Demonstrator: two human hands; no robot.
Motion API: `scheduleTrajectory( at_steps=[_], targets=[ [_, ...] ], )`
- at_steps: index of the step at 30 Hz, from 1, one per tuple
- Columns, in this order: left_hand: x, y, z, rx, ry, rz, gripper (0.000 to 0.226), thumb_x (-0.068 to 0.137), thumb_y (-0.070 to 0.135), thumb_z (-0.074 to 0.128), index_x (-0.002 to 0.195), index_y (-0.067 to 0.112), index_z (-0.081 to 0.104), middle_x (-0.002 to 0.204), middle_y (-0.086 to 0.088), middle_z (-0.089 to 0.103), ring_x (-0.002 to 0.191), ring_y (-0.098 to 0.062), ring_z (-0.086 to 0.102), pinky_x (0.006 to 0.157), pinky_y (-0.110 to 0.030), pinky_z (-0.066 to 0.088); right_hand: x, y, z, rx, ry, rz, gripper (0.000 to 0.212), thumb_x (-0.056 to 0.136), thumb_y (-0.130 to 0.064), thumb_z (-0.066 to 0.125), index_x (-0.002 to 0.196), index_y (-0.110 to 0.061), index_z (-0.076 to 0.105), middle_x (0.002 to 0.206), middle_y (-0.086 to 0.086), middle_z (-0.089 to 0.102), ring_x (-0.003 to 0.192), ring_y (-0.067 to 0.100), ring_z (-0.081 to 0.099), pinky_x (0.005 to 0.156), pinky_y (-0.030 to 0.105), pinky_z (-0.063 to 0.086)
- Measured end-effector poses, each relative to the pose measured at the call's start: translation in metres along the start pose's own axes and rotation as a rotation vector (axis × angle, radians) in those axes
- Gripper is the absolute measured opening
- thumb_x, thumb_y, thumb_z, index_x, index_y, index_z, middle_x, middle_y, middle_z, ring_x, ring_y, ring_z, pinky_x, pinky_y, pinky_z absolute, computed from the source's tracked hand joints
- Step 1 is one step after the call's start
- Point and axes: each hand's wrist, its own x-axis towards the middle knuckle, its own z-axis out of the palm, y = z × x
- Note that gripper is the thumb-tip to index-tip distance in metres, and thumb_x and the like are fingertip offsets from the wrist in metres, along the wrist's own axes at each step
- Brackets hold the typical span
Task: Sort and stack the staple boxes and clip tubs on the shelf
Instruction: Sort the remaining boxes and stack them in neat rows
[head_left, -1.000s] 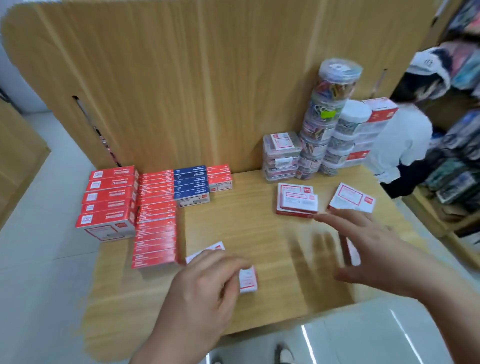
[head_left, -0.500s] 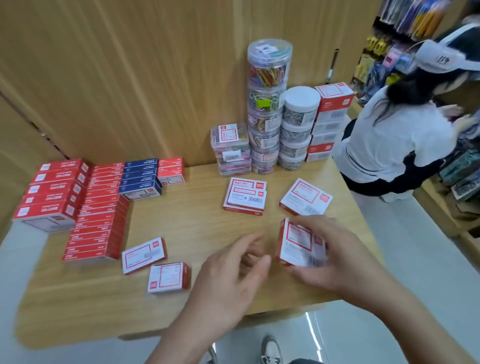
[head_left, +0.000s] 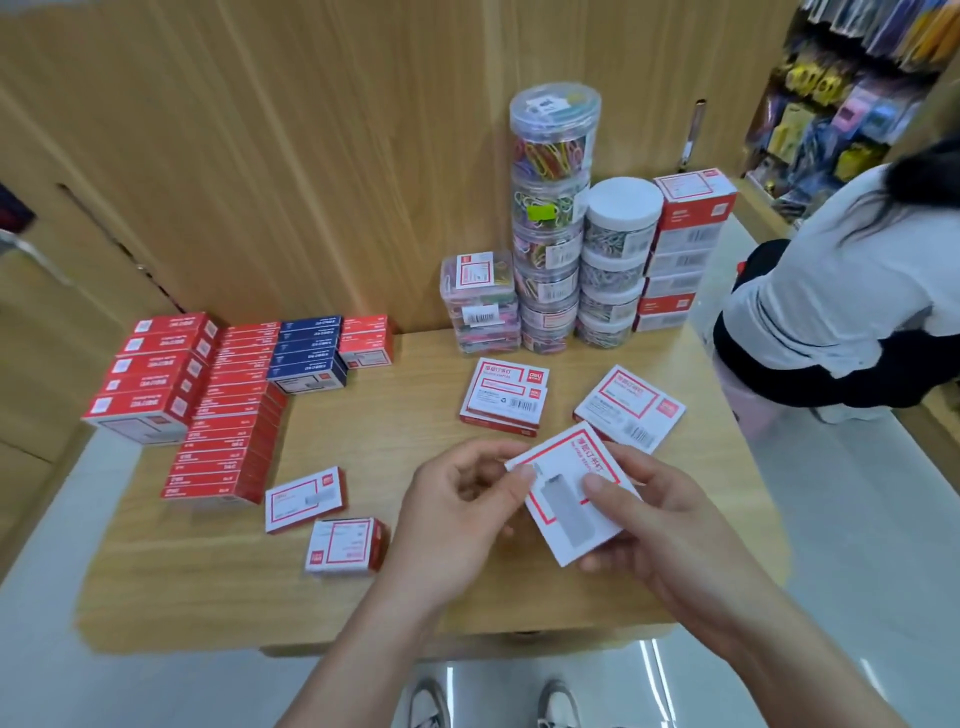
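Holding box (head_left: 571, 499), we pinch it in both hands: left (head_left: 457, 519), right (head_left: 670, 530); stiff card, likely dense; grip the edges.

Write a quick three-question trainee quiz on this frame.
1. True or false: the white box lies flat on the shelf.
2. The blue boxes stand: A) between red boxes, B) on top of the tubs, C) off the shelf.
3. Fill in: the shorter round tub stack has a ____ lid on top.
Key: 1 false, it is held up off the shelf; 2 A; 3 white.
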Motion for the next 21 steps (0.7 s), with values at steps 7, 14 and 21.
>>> scheduleTrajectory(
  at_steps=[7, 14, 21],
  targets=[
    [0.069, -0.002, 0.001, 1.048, 0.091, 0.324, 0.055, 0.082, 0.039, 0.067, 0.134, 0.031, 0.051, 0.138, 0.007, 0.049, 0.122, -0.021, 0.043, 0.101, -0.033, 0.036, 0.004, -0.005, -0.006, -0.114, 0.111, -0.175, 0.023, 0.092, -0.004, 0.055, 0.104, -0.018, 0.069, 0.087, 0.004, 0.074, 0.06, 0.016, 0.062, 0.044, 0.029, 0.05],
    [0.061, -0.001, -0.008, 1.176, -0.003, 0.336, 0.05, 0.08, 0.044, 0.068, 0.127, 0.035, 0.052, 0.125, 0.011, 0.053, 0.115, -0.018, 0.039, 0.093, -0.031, 0.038, 0.012, 0.0, -0.023, -0.223, 0.237, -0.231, 0.032, 0.085, -0.013, 0.067, 0.116, -0.023, 0.066, 0.087, -0.003, 0.074, 0.056, 0.004, 0.059, 0.052, 0.022, 0.049],
    [0.034, -0.005, -0.025, 1.158, -0.163, 0.159, 0.058, 0.071, 0.056, 0.071, 0.123, 0.042, 0.048, 0.123, 0.018, 0.048, 0.116, -0.009, 0.042, 0.091, -0.028, 0.041, 0.022, 0.008, -0.031, -0.315, 0.292, -0.258, 0.042, 0.079, -0.029, 0.071, 0.12, -0.024, 0.065, 0.107, -0.008, 0.073, 0.087, 0.006, 0.065, 0.08, 0.034, 0.051]
  ],
)
